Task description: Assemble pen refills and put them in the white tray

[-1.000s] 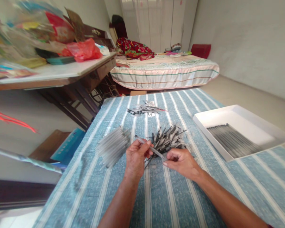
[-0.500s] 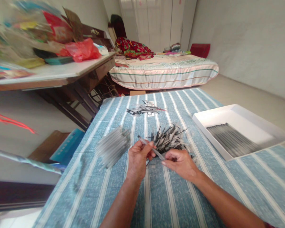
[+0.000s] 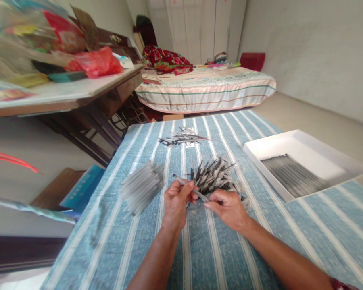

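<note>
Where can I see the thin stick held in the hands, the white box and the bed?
Thin stick (image 3: 201, 195), head view: its exposed shaft.
White box (image 3: 316, 160), head view: its bare inside.
Bed (image 3: 205, 99), head view: side of its striped cover.

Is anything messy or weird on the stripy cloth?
Yes, the jumbled pile just beyond the right hand: its pieces point every which way, while the thin rods in the white box lie side by side.

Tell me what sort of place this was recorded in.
Probably a bedroom in a home: beyond the blue striped tablecloth is a bed with a red patterned cloth bundled on it, and behind that stands what looks like a tall pale wardrobe.
</note>
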`<state>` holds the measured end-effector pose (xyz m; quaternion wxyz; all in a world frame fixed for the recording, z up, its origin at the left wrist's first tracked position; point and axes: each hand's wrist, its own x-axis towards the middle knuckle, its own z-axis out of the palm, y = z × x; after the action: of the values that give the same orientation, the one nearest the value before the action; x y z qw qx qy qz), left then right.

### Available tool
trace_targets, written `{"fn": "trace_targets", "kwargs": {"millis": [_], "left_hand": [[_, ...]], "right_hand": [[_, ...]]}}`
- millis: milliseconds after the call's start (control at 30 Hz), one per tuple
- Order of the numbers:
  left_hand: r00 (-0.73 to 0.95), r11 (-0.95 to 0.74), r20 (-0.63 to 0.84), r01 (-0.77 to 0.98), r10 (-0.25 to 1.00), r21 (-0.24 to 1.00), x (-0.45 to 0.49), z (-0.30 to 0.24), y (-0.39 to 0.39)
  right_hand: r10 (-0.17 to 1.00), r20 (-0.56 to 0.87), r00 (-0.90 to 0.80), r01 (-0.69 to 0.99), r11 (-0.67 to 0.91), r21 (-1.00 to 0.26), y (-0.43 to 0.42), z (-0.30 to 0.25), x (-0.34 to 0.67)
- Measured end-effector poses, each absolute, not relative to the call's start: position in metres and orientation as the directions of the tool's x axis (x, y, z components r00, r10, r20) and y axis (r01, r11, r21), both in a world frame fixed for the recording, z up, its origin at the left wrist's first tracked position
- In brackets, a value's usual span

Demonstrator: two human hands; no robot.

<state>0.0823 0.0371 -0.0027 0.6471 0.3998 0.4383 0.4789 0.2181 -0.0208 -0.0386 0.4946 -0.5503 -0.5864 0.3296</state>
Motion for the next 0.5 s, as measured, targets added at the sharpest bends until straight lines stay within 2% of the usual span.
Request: {"fn": "trace_targets", "kwargs": {"millis": [300,500], "left_hand": [[0.160,0.221,-0.186,-0.239,0.969,0.945,0.084,-0.007,0.035],[0.169,0.218,-0.183,-0.215,0.968,0.952,0.084,-0.004,0.039]], "right_hand": [[0.980,0.186,0.075,0.347,0.149,-0.926,-0.019,-0.037,0.218],[0.973,0.227,0.036,0.516,0.176,-0.838,-0.013,-0.028,0.220]]}}
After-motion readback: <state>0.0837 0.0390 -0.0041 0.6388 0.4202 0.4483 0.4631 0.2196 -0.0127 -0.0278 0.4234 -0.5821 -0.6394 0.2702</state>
